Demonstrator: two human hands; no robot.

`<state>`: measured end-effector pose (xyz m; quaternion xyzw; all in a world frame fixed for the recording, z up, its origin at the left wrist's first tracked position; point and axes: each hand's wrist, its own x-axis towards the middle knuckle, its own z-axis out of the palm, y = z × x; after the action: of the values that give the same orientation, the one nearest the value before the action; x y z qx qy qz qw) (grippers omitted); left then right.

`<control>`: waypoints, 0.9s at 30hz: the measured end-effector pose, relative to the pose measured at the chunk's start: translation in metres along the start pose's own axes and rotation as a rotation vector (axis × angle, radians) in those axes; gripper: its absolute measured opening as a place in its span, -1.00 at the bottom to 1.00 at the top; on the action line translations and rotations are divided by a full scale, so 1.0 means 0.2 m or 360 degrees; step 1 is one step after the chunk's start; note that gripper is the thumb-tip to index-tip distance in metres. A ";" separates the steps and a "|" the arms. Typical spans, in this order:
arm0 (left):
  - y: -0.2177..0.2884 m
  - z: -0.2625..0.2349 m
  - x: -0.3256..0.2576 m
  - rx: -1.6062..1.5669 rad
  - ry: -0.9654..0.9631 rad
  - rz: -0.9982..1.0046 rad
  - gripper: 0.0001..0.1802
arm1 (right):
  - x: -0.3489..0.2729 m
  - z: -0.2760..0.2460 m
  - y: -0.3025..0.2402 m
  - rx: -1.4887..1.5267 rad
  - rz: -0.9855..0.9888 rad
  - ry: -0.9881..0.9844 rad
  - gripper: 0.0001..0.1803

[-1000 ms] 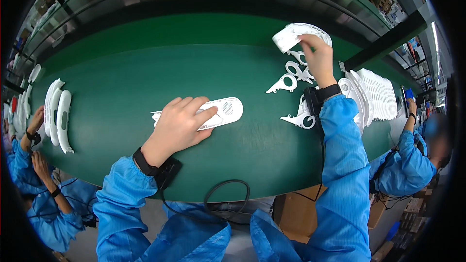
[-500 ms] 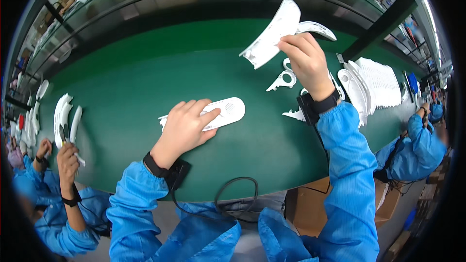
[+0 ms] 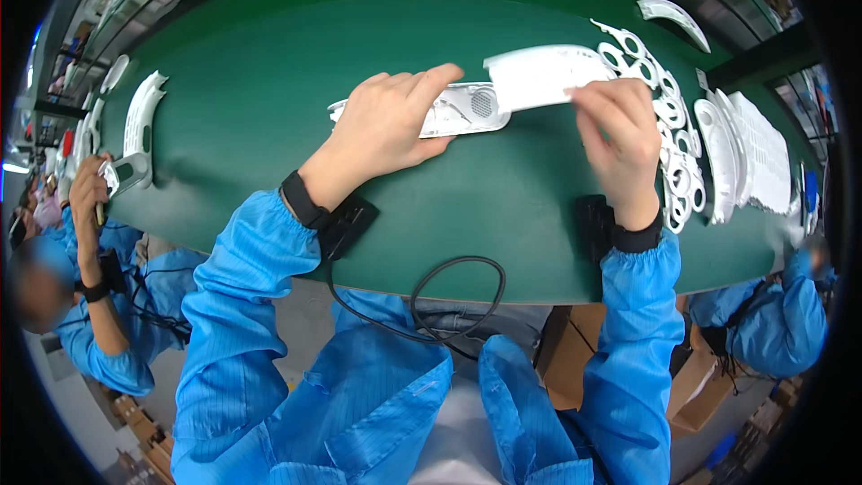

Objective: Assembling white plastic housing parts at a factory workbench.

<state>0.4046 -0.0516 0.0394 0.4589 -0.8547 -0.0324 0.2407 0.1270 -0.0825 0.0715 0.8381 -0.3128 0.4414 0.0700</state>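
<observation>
My left hand (image 3: 384,119) is closed around a long white plastic housing (image 3: 465,115) with a rounded end and a round grille of small holes. The housing's hollow inner side faces up, and the palm and fingers cover its left part. To the right, my right hand (image 3: 620,133) pinches the lower right edge of a curved white plastic cover (image 3: 537,77), smooth side showing. The cover hangs just over the grille end of the housing, overlapping it in view; whether they touch I cannot tell.
White ring-shaped parts (image 3: 672,112) lie in a cluster to the right, beside stacked white shells (image 3: 718,157). Another curved white piece (image 3: 675,20) lies at the far right. On the left a co-worker's hand (image 3: 88,189) holds a white part. A black cable (image 3: 485,262) loops before me.
My right hand has brought the cover down and nearer to the housing. The housing now shows its hollow side and sits farther up in view. My head view has shifted.
</observation>
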 end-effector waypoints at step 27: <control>-0.02 -0.14 0.67 -0.0221 -0.0319 -0.0576 -0.28 | -0.11 0.03 -0.02 0.0672 0.0397 -0.0077 -0.79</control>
<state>0.3573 -0.1571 0.1135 0.5817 -0.7737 -0.1793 0.1757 0.1247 -0.0724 0.0516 0.7994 -0.3161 0.4820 -0.1693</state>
